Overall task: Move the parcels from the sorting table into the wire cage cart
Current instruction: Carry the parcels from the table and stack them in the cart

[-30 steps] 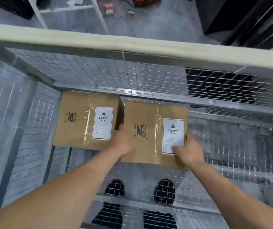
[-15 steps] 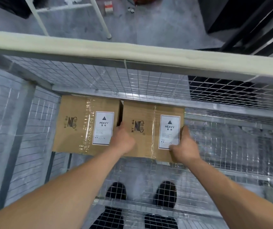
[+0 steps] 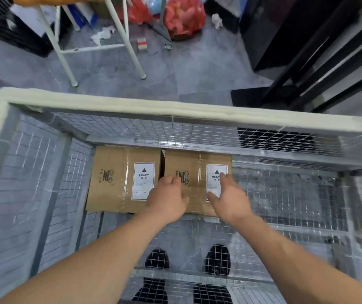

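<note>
Two cardboard parcels marked HEAVY lie side by side on the wire cage cart (image 3: 175,119) floor against its far wall; left hand (image 3: 167,198) and right hand (image 3: 230,198) hover loosely open over the right parcel (image 3: 195,159), gripping nothing; the left parcel (image 3: 114,172) sits alongside; withdrawing arms could snag the mesh.

One camera only, worn on the person's head, wide-angle, looking steeply down and forward from close above the wire cage cart (image 3: 114,107). The cart's padded top rail runs across the middle of the frame, bowed by the lens. Both forearms enter from 6 o'clock and reach toward the centre. The person's shoes (image 3: 217,257) show through the mesh at 6 o'clock, almost straight below the lens. The grey floor (image 3: 197,69) beyond the cart fills the 12 o'clock band. No second view shares the scene.
</note>
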